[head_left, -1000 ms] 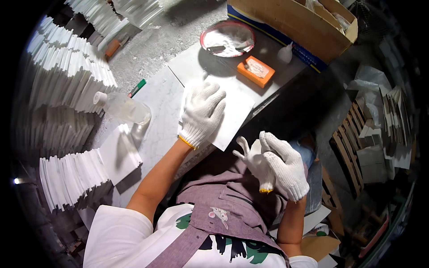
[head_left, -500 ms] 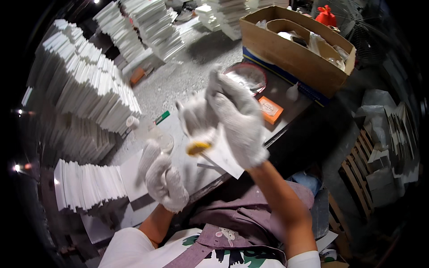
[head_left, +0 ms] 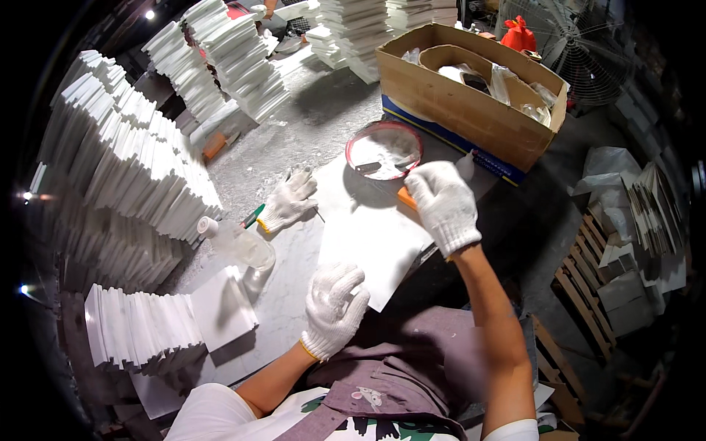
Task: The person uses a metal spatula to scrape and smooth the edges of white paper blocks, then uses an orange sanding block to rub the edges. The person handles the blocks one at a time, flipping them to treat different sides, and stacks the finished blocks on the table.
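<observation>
My right hand (head_left: 443,206), in a white knit glove, reaches over a small orange box (head_left: 407,197) and covers most of it. Its fingers are bent downward; whether they grip the box is hidden. Nearer to me, my left hand (head_left: 334,310) is also gloved and loosely closed, with nothing visible in it. It is just left of a white sheet (head_left: 360,246) on the work table (head_left: 283,275). A loose white glove (head_left: 289,202) with a yellow cuff lies farther off beside a green marker (head_left: 253,215).
A red-rimmed bowl (head_left: 384,151) of white material stands behind the sheet. A cardboard box (head_left: 467,92) is at the far right. A clear bottle (head_left: 254,250), upright white tiles (head_left: 143,323) and tall tile stacks (head_left: 140,147) line the left. A fan (head_left: 577,59) stands beyond the box.
The loose glove has left my right hand and now lies on the table. My right hand has moved right, over the orange box. My left hand has shifted right, nearer the white sheet.
</observation>
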